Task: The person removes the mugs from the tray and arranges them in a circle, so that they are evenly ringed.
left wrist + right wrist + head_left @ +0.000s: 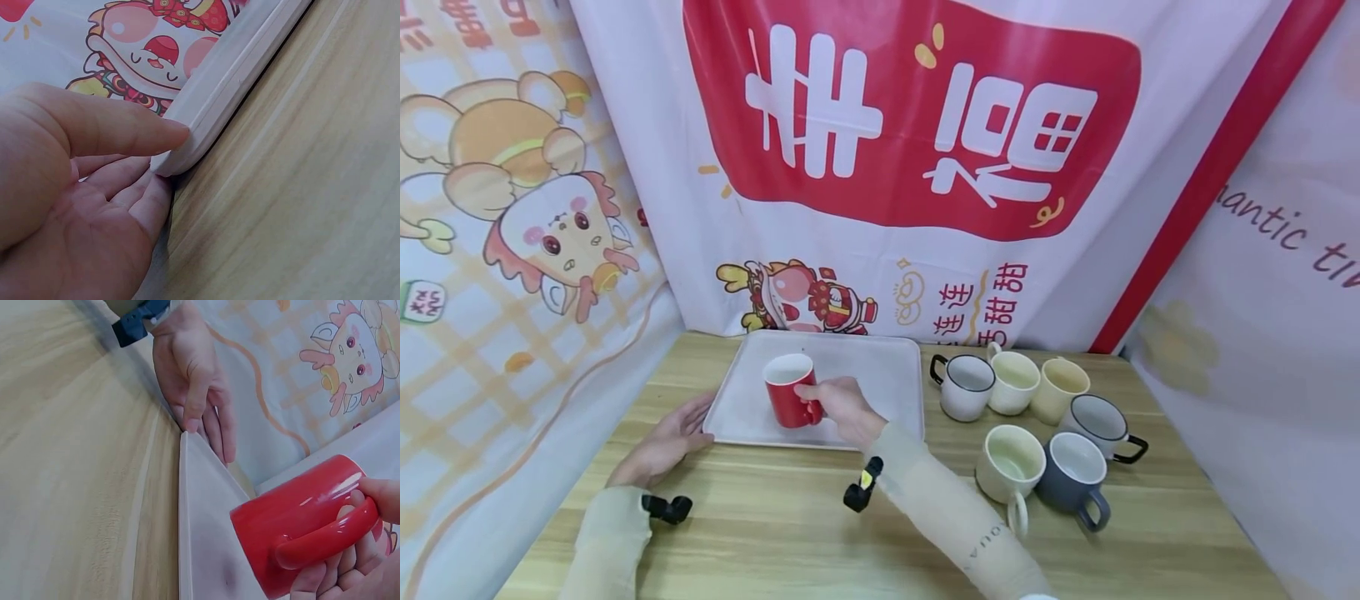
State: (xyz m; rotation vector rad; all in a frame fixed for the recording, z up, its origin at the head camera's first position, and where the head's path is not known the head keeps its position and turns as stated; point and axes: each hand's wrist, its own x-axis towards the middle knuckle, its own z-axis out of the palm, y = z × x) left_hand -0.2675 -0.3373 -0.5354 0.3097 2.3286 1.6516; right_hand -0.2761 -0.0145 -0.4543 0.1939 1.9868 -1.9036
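Note:
My right hand [844, 406] grips a red mug [786, 405] with a white inside by its handle. The mug is upright, over the left-middle part of a white rectangular tray [880, 367]. In the right wrist view the red mug [294, 519] shows its handle, with the thumb on top and fingers curled behind it. My left hand [672, 436] is at the tray's near left corner. Seen from the left wrist, the thumb presses the front of the tray's rim [215, 112], while the fingers lie against the other side of the corner.
Several mugs stand to the right of the tray: a white one with a black rim [966, 387], cream ones [1011, 463], a yellow one [1059, 390], and a dark grey one [1072, 472]. Printed cloth [880, 250] hangs behind the wooden table [760, 525].

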